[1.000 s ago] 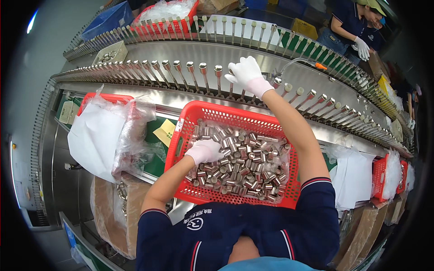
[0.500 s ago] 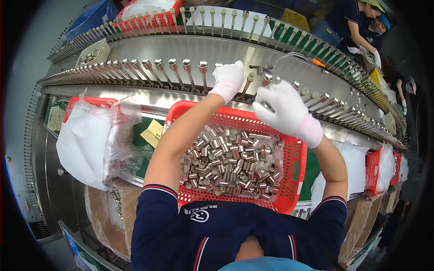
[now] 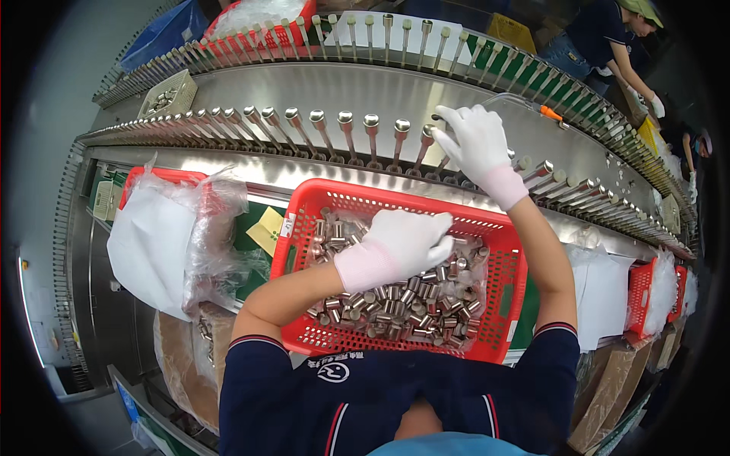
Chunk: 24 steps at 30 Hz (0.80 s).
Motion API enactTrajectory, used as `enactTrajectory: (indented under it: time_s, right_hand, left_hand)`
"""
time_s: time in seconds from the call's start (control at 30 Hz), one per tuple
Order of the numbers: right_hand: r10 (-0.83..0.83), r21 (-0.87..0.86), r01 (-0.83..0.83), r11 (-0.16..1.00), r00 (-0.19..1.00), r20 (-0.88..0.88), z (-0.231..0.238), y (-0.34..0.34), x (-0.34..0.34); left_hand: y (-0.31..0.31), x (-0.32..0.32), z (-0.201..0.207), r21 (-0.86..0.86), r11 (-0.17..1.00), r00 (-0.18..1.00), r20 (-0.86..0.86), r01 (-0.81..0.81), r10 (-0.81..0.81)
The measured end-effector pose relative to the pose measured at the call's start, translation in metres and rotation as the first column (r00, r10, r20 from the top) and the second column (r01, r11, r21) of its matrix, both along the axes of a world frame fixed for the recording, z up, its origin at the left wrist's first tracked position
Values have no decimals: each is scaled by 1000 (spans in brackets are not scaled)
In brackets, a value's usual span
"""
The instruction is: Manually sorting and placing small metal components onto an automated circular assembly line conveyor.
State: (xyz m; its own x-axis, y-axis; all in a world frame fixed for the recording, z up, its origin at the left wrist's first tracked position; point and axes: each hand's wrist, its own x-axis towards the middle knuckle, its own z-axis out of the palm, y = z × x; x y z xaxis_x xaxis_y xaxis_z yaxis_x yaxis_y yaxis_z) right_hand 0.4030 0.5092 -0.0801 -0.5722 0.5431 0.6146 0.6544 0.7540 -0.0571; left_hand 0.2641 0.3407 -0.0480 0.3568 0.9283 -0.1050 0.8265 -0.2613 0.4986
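My left hand, in a white glove, is over the red perforated basket. Its thumb and forefinger are apart, while the other fingertips are hidden above the small shiny metal caps heaped inside on clear plastic. My right hand, gloved too, reaches to the near row of upright rods. Thumb and fingers are spread, beside a rod topped with a metal cap; whether they touch it I cannot tell. Left of it, the rods carry shiny caps. A dark tool end shows by my fingertips.
A hose with an orange connector lies on the steel bench. Another row of rods curves along the far side. White sheets and plastic cover a basket at left. Cardboard boxes flank me; a co-worker stands far right.
My left hand has come down from the rods to the caps in the basket. My right hand has moved up to the rod tops. The rods and basket have shifted slightly in view.
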Motion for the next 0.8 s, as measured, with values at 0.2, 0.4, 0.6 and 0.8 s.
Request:
enactTrajectory:
  time_s: [0.2, 0.4, 0.6, 0.8]
  right_hand:
    - [29, -194, 42, 980, 937, 348, -36, 36, -8]
    - [237, 24, -236, 972, 968, -89, 55, -45, 11]
    - [516, -530, -352, 772, 834, 197, 13, -159, 1]
    - [224, -381, -172, 909, 970, 97, -34, -101, -17]
  left_hand:
    - [-33, -53, -74, -477, 873, 958, -284, -104, -41]
    - [23, -124, -55, 299, 692, 722, -14, -657, 692]
    - [108, -153, -54, 198, 725, 668, -287, -660, 686]
    - [51, -95, 32, 569, 677, 828, 13, -467, 561]
